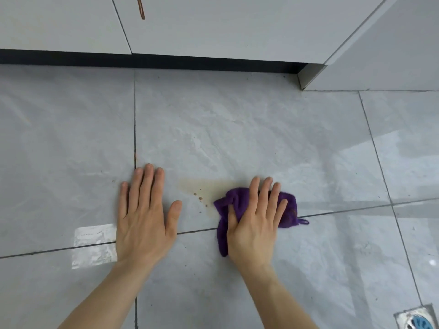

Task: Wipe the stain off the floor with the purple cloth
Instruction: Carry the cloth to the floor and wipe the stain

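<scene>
A pale brown stain (202, 189) with a few dark specks spreads over the grey floor tile between my two hands. The purple cloth (288, 210) lies crumpled on the floor at the stain's right edge. My right hand (255, 224) presses flat on top of the cloth, fingers spread, thumb tucked into a fold. My left hand (143, 216) rests palm down on the bare tile to the left of the stain, holding nothing.
White cabinet fronts (213, 27) with a dark toe-kick (142, 60) run along the far side, and a cabinet corner (306, 77) juts out at the right. A floor drain (415, 320) sits at the bottom right. A brown drip (140, 8) marks a cabinet door.
</scene>
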